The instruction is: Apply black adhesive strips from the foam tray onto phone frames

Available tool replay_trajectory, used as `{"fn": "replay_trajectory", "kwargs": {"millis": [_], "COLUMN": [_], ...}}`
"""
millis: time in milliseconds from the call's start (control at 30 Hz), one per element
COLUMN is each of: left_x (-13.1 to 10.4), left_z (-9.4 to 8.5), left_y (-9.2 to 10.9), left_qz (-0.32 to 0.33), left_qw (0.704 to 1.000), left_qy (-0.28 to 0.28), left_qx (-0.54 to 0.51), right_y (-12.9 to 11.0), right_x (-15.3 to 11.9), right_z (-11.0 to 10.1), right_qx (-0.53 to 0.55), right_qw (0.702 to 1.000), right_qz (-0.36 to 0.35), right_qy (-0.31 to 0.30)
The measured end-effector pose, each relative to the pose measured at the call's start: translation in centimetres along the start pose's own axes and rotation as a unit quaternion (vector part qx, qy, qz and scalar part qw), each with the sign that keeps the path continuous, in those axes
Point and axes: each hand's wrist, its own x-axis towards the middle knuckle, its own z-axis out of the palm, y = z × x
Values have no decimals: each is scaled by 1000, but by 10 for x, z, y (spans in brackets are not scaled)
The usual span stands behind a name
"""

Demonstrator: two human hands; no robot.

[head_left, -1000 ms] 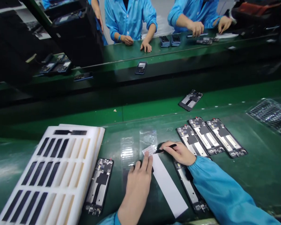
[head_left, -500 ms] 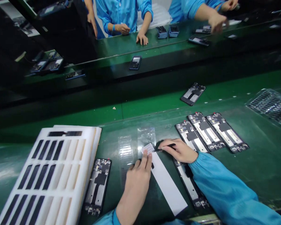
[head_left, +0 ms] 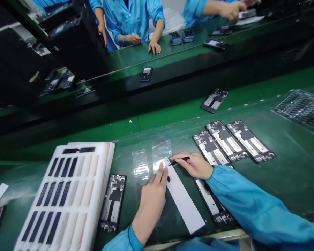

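Note:
My right hand pinches black tweezers, their tip at the edge of a small dotted sticker sheet. The sheet lies at the upper end of a long white paper strip. With fingers stretched out, my left hand presses on the strip beside the sheet. A small black piece sits on the strip near its fingertips. Partly under my right forearm lies an open phone body. Clear plastic film is spread beyond my left hand.
On the left, a white foam tray holds black strips, with a phone body beside it. Phone bodies lie in a group at right. A clear plastic tray is farther right. Co-workers' hands are across the line.
My view has shifted slightly. My right hand has moved a little left, bringing the tweezers' tip to the dotted sheet's edge. My left hand still presses on the strip.

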Motion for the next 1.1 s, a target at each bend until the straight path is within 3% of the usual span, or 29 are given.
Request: {"fn": "replay_trajectory", "kwargs": {"millis": [167,333,467,600,1100], "left_x": [-4,-4,1,4,8], "left_z": [1,3,3,6,13], "left_y": [-1,14,42,61,68], "left_qz": [-11,-39,24,72,64], "left_qw": [1000,995,993,991,990], "left_qy": [13,77,114,114,123], "left_qx": [-7,41,25,8,20], "right_y": [0,5,8,9,11], "right_x": [-18,-68,-92,-93,-90], "right_z": [-15,-40,-35,-27,-27], "right_qx": [56,9,5,-26,-75], "right_qw": [991,972,969,976,980], "right_qz": [60,117,128,88,59], "right_qy": [106,203,213,195,173]}}
